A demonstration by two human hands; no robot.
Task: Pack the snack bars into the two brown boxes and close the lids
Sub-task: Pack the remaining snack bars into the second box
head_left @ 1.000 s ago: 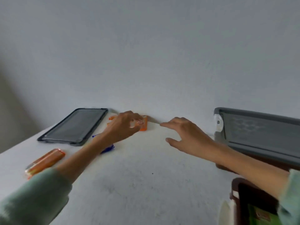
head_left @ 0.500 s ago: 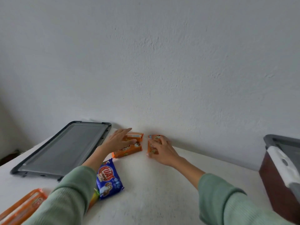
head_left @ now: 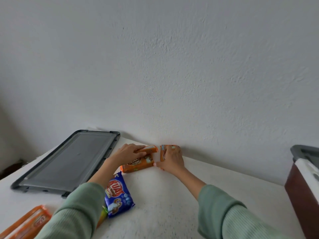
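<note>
Three orange snack bars lie against the wall at the back of the white table. My left hand (head_left: 128, 153) reaches over the two on the left: its fingers and thumb pinch the far bar (head_left: 150, 148), and the nearer bar (head_left: 138, 165) lies just under the hand. My right hand (head_left: 171, 159) covers the third orange bar (head_left: 163, 151), fingers curled over it and thumb spread out to the left. A blue snack pack (head_left: 119, 195) lies beside my left sleeve. One brown box (head_left: 301, 190) stands at the right edge, mostly out of view.
A flat grey lid (head_left: 69, 161) lies at the left. A long orange wrapped pack (head_left: 25, 223) sits at the bottom left corner. The brown box has a white latch (head_left: 309, 173) and a grey lid (head_left: 304, 152) behind it. The wall (head_left: 172, 75) bounds the table's far side.
My view swung left and the box slid to the right edge. My right hand crossed the table onto the third orange bar. My left hand's fingers closed on the far bar.
</note>
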